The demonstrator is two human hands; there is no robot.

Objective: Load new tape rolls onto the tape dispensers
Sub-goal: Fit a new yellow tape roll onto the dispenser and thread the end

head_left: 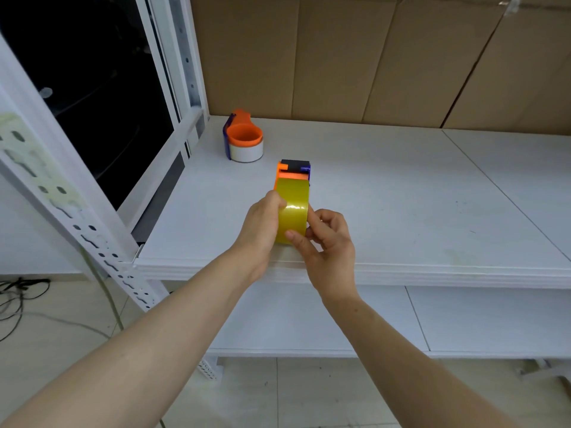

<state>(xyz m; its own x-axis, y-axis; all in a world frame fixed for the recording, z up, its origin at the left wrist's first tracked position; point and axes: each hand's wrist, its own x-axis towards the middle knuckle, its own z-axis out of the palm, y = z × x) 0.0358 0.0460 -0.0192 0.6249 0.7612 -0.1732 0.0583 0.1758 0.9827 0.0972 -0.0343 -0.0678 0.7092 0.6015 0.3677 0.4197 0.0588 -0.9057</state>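
An orange tape dispenser with a black and purple front end stands on edge near the front of the white shelf, and a yellow tape roll sits on it. My left hand grips the roll's left side. My right hand holds its right side, thumb laid across the near face of the tape. A second orange dispenser lies flat at the back left corner with a white tape roll around its hub.
Brown cardboard lines the back of the shelf. A white slotted upright and a dark window stand to the left. A lower shelf lies below, and cables trail on the floor at left.
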